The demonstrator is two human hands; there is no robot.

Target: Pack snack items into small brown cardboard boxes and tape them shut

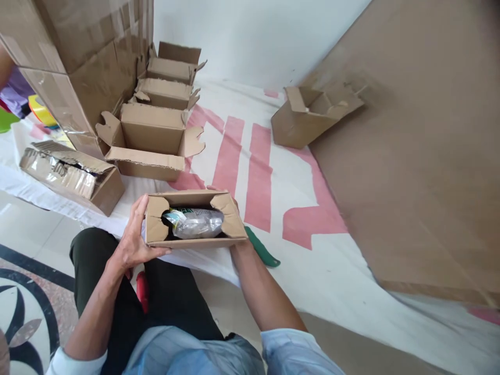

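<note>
A small open cardboard box (157,223) is held between my two hands above the table's near edge. Its end flaps are folded inward, and a clear plastic-wrapped item (198,224) with some green print lies inside. My left hand (135,240) grips the box's left end, with the thumb along the near side. At the right end, my right hand (236,247) supports the box from below and behind. Most of that hand is hidden by the cardboard; only the wrist and a bit of finger at the far edge show.
Several open cardboard boxes (154,130) stand in a row at the left, beside stacked taped cartons (88,78). A taped box (74,174) lies nearer. Another open box (299,122) leans by a large carton (422,156). A green object (261,247) lies on the cloth; something red (142,291) rests at my lap.
</note>
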